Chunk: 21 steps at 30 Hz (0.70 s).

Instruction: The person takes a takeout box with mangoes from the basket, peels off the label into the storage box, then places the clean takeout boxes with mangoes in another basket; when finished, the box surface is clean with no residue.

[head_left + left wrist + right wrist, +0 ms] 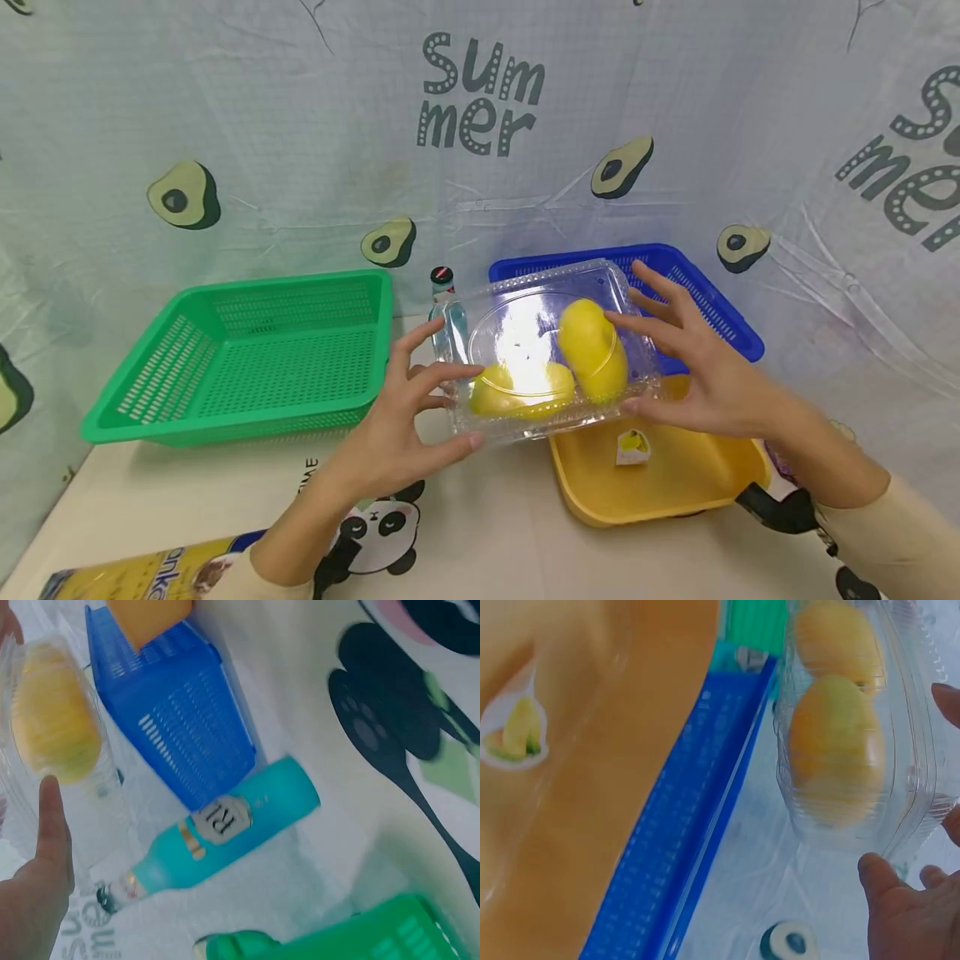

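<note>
A clear plastic clamshell box (491, 325), closed and tilted, is held up between both hands over the middle of the table. Inside it are two yellow mangoes, one upright (592, 354) at the right and one lying flat (517, 392) along the lower side. My left hand (401, 425) grips the box's left end, fingers spread on the lid and thumb at the lower edge. At the right end my right hand (708, 371) holds it between fingers and thumb. In the right wrist view the mangoes (836, 742) show through the ridged side wall.
To the left stands a green basket (285, 367). A blue basket (723, 317) lies behind a yellow tray (652, 487), which has a fruit-printed paper piece (633, 448) in it. Behind the box is a turquoise bottle (225, 825). A yellow package (150, 577) lies at front left.
</note>
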Tool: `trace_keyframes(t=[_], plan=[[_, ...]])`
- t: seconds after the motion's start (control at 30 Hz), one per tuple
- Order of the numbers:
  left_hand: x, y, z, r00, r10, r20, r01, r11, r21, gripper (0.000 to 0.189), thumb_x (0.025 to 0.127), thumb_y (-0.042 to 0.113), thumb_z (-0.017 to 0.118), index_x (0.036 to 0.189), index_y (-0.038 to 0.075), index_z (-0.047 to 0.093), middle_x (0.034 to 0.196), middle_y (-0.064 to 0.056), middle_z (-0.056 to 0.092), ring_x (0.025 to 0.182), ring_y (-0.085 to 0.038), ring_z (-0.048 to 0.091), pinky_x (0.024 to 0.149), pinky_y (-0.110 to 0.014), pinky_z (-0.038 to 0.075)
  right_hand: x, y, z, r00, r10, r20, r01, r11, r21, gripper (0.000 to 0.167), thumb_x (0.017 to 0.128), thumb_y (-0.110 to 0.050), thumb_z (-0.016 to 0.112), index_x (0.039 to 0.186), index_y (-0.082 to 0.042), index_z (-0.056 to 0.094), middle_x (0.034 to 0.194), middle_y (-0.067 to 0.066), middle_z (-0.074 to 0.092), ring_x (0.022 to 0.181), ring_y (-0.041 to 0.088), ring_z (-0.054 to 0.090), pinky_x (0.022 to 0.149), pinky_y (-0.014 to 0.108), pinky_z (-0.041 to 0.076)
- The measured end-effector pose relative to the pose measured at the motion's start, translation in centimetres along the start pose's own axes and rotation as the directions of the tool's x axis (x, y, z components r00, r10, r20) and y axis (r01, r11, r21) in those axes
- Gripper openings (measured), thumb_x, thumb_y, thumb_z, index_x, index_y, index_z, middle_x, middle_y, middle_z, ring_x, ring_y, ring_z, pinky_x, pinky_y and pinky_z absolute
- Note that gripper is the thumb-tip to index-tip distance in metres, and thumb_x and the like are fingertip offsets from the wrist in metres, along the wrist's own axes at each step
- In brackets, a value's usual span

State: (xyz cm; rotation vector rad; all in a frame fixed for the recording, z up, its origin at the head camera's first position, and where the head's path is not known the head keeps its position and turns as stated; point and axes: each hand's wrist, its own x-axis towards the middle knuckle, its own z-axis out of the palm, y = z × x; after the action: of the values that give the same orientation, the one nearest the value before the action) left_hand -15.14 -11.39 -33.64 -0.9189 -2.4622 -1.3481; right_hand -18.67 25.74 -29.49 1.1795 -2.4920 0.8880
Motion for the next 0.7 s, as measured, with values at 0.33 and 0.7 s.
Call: trace_keyframes(t=[0.33, 0.7], plan=[[3.8, -0.5, 2.4, 1.000, 0.010, -0.024, -0.012, 0.996, -0.093, 0.042, 0.088, 0.020, 0.083, 0.127, 0.021, 0.067, 0.168, 0.002, 0.012, 0.138, -0.032, 0.050, 0.096, -0.042, 0.056, -0.5, 2.7, -2.5, 0.999, 0.048, -0.012, -0.048, 0.998, -0.038, 0.091, 0.069, -0.005, 0.092, 0.151, -0.013, 0.053, 0.172, 0.005, 0.016, 0.155, 0.024, 0.027, 0.104, 0.019, 0.037], [6.5, -0.5, 3.5, 1.000, -0.006, 0.025, 0.010, 0.986, -0.166, 0.041, 0.092, 0.013, 0.078, 0.130, 0.012, 0.065, 0.166, -0.006, 0.016, 0.122, -0.025, 0.059, 0.098, -0.037, 0.055, -0.5, 5.4, -3.7, 0.992, 0.126, 0.029, -0.125, 0.992, -0.024, 0.086, 0.076, -0.002, 0.086, 0.154, -0.011, 0.048, 0.172, 0.005, 0.013, 0.155, 0.034, 0.024, 0.104, 0.056, 0.043]])
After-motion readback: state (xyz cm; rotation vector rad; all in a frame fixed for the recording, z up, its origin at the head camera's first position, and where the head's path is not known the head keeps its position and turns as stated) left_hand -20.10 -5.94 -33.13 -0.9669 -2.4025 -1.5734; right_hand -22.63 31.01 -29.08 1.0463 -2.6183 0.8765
